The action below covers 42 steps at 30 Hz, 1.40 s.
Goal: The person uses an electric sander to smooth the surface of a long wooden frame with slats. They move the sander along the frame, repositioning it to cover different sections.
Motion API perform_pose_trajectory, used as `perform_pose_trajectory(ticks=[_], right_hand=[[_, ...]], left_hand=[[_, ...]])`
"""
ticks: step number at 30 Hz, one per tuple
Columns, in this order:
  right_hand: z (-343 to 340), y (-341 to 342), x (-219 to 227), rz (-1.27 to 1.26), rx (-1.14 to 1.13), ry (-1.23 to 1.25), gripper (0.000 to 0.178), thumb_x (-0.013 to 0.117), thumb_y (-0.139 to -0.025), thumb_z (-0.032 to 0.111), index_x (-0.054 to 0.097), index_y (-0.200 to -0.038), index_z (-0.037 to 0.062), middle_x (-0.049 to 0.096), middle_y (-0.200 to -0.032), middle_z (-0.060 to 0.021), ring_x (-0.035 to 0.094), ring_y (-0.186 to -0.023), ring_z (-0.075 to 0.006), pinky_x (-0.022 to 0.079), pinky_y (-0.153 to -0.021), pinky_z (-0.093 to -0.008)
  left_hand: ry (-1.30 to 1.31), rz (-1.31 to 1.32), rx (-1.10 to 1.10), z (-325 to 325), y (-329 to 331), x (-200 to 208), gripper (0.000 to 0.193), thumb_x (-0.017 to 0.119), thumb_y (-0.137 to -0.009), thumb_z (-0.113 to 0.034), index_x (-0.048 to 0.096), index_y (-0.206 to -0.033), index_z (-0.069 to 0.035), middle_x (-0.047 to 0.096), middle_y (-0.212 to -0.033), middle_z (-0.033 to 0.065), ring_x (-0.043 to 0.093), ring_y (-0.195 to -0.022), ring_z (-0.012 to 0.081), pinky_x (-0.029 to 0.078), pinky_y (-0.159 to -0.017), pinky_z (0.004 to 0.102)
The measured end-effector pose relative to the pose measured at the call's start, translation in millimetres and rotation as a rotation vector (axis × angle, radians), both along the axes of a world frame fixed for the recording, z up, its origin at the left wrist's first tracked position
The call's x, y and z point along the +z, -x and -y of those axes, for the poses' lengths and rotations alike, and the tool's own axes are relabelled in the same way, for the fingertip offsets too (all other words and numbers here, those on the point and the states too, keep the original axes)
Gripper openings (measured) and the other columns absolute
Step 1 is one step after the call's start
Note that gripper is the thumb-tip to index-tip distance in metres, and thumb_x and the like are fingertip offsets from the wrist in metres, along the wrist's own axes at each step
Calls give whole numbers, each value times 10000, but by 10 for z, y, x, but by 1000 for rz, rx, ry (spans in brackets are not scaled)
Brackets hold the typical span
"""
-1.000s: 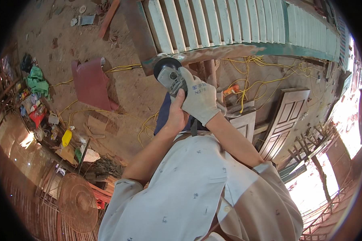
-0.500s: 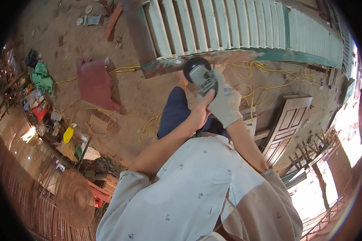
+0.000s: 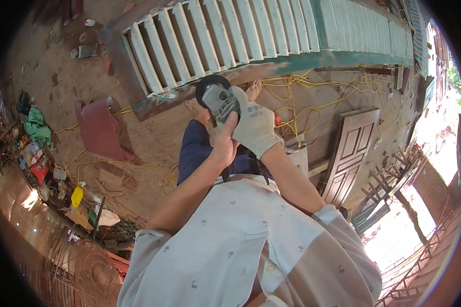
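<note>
Firstly, at the far left, a green cloth [image 3: 37,127] lies among mixed scrap, and a dull red sheet [image 3: 100,128] rests on the earth floor [image 3: 153,134] to its right.

Next comes the louvred panel [image 3: 210,38], its near left corner standing clear of the floor litter. Judged by its surface, the work is part done: the left end of the near rail [image 3: 264,70] is mostly bare brown, with small green patches at the corner, while the stretch further right carries a largely unbroken green coat. The bare part appears treated; the corner patches and the right-hand run appear outstanding.

The left hand [image 3: 223,145], ungloved, is closed about the underside of the disc grinder [image 3: 222,106], thumb laid along the body. The grinder is held in front of the person, at the near rail. Its black disc [image 3: 211,86] leads, pointing away from the wearer and to the upper left; the long axis runs on a steep slant from the hands up to the disc. Contact between disc and rail cannot be confirmed.

The right hand [image 3: 255,124], in a pale glove, is wrapped about the grinder's right side; its fingertips are hidden.

Further right, yellow cords [image 3: 292,81] lie looped beyond the hands, and a brown panelled door [image 3: 352,153] lies at a slant.
</note>
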State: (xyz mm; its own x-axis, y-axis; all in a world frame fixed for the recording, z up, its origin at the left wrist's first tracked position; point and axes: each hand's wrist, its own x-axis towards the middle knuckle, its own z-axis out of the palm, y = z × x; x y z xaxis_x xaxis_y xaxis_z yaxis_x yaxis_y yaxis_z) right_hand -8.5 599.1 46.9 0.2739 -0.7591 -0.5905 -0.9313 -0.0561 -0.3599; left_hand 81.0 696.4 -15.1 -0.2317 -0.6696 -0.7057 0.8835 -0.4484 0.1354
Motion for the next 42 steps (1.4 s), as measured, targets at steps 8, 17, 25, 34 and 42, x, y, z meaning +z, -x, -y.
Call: perform_pose_trajectory(ticks=[8,17,25,34,42], right_hand=[[316,941,-159,26,-104,132,881,779,-825,471,452,-1595,196,775,-1126,-193,756,-1010,-400,576,-869,-502],[738,1687,1,-46,-215,68,818,784,-828,385,484,-1562,182,772,-1174,-198,764,-1037,-389,579,-866,-505],[553,1437,-116,19,-99,50,776,718,-880,383,459,-1584,185,759,-1142,-215,765,-979,-406,583,-818,-523],[804,1839,-28,-65,-196,57,765,723,-872,354,467,-1577,203,775,-1091,-193,763,-985,-408,581,-851,-518],[869,2148,5,-86,-323,143,751,758,-846,335,500,-1539,204,788,-1129,-176,766,-1022,-393,584,-881,-489]], left_hand=[[-35,16,-30,553,863,109,419,614,-1119,-357,600,-1432,-80,715,-1319,43,705,-1186,139,581,-1010,322],[-18,43,-234,1030,1648,64,483,622,-1104,-397,553,-1482,-106,675,-1382,41,666,-1248,150,554,-1051,353],[-12,93,-100,788,1395,136,469,590,-1122,-382,554,-1478,-80,677,-1394,46,662,-1265,157,555,-1056,350],[-34,106,-145,1098,1822,99,508,678,-1072,-421,602,-1441,-81,708,-1321,27,696,-1178,144,570,-1011,382],[-46,102,-375,1354,2039,124,532,725,-1032,-453,609,-1426,-116,728,-1256,6,709,-1128,151,576,-934,395]])
